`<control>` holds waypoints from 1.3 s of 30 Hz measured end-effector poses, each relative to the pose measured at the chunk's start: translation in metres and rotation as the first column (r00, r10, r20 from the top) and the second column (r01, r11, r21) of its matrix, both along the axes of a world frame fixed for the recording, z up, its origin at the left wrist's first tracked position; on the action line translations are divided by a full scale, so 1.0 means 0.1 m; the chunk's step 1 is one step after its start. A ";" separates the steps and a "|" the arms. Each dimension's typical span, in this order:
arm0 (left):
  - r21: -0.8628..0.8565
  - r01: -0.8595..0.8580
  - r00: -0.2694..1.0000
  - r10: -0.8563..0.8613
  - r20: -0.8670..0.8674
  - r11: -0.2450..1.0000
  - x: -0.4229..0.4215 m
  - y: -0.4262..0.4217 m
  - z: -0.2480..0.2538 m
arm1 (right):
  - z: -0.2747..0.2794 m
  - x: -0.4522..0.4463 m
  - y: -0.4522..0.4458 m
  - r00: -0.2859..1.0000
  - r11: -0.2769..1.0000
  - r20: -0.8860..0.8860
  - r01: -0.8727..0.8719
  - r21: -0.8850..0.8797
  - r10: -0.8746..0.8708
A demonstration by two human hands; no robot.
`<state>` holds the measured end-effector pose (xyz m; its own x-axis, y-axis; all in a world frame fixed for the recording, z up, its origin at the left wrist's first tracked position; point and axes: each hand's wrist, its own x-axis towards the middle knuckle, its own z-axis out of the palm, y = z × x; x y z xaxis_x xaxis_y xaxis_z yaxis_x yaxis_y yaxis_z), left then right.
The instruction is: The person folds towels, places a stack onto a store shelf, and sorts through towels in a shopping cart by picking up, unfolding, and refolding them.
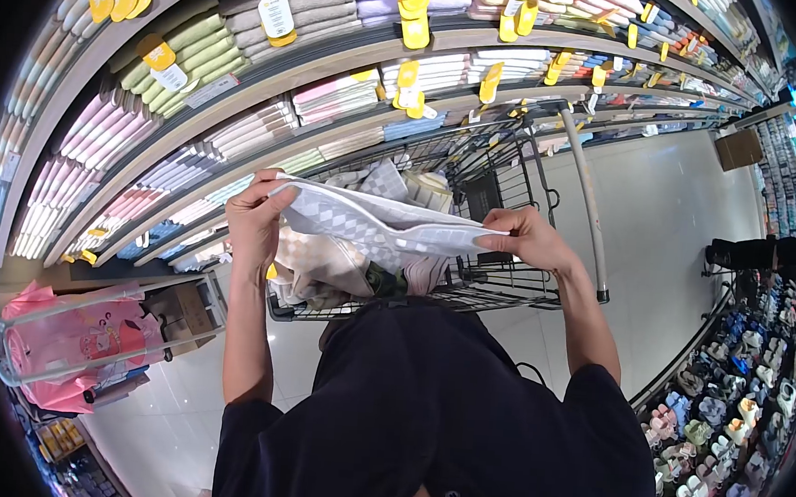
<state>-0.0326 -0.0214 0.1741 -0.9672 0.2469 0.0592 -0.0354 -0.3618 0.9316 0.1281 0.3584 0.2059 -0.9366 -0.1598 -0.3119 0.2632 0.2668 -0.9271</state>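
A grey and white checkered towel [363, 217] is stretched between my two hands, folded along its length, above a black wire shopping cart [507, 279]. My left hand [258, 209] pinches its left corner with thumb and fingers. At the opposite end, my right hand [526, 239] grips the other corner. Under the towel, the cart holds a cream checkered cloth [323, 260], a pinkish striped cloth [426, 274] and more grey cloths [384, 181] toward the back. Parts of the cart's contents are hidden by the towel.
Shelves [272, 73] of folded towels with yellow tags curve across the front. Racks of shoes [697, 454] stand at right, with a person in black [757, 255] beyond. A pink bag [78, 342] hangs on a rack at left; a cardboard box [739, 150] sits farther off.
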 end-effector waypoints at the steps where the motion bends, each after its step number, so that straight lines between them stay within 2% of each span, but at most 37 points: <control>1: -0.005 -0.006 1.000 0.005 -0.001 1.000 0.01 0.00 -0.03 | -0.02 0.01 0.02 0.999 0.999 -0.017 -0.030 0.010 0.030; 4: 0.022 -0.006 1.000 0.006 -0.008 1.000 0.01 -0.01 -0.10 | -0.02 0.03 0.04 0.998 0.998 -0.035 -0.053 0.015 0.054; 6: 0.090 -0.032 0.999 0.029 0.033 0.995 0.01 -0.03 -0.13 | 0.04 0.04 0.02 0.997 0.998 -0.063 -0.044 -0.049 0.040; 7: 0.089 -0.032 0.999 0.029 0.034 0.996 0.01 -0.04 -0.13 | 0.05 0.03 0.01 0.997 1.000 -0.072 0.015 -0.018 -0.016; 9: 0.013 -0.010 0.998 0.009 0.066 1.000 0.02 -0.07 -0.14 | 0.05 0.02 0.00 0.994 0.993 -0.072 0.092 0.073 -0.086; 13: -0.107 -0.058 0.985 0.074 0.154 0.993 0.07 -0.06 -0.05 | 0.02 0.01 0.00 0.975 0.985 -0.148 0.171 0.038 -0.164; 16: -0.151 -0.008 0.985 0.034 0.168 0.988 0.07 -0.07 -0.07 | 0.04 0.00 0.00 0.959 0.961 -0.136 0.262 0.087 -0.249; 18: -0.191 -0.035 0.990 0.061 0.129 0.981 0.11 -0.02 -0.03 | 0.06 0.01 0.02 0.974 0.970 -0.166 0.181 0.161 -0.154; 22: -0.117 -0.056 0.994 0.066 0.091 0.992 0.14 0.00 -0.05 | 0.04 0.02 0.05 0.978 0.972 -0.193 0.124 0.199 -0.085; 24: 0.000 -0.070 0.994 0.069 0.085 0.998 0.15 -0.01 -0.08 | 0.04 0.02 0.01 0.973 0.970 -0.188 0.166 0.178 -0.132; 27: 0.063 -0.079 0.996 0.075 0.054 0.995 0.15 -0.02 -0.12 | 0.04 0.03 -0.03 0.949 0.957 -0.257 0.230 0.177 -0.180; 34: 0.009 -0.170 0.984 0.171 -0.050 0.985 0.17 0.02 -0.16 | -0.03 0.02 -0.10 0.866 0.898 -0.434 0.374 0.233 -0.248; 36: 0.002 -0.175 0.984 0.175 -0.028 0.985 0.13 -0.01 -0.17 | -0.09 0.02 -0.07 0.783 0.886 -0.547 0.439 0.151 -0.294; 39: -0.072 -0.137 0.988 0.130 -0.084 0.988 0.09 -0.03 -0.10 | 0.00 0.00 -0.08 0.741 0.881 -0.585 0.464 0.092 -0.329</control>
<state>-0.0231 -0.0243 0.1639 -0.9849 0.1228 0.1217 0.0825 -0.2849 0.9550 0.1281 0.3501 0.2061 -0.9196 0.2734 0.2820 -0.1310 0.4635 -0.8764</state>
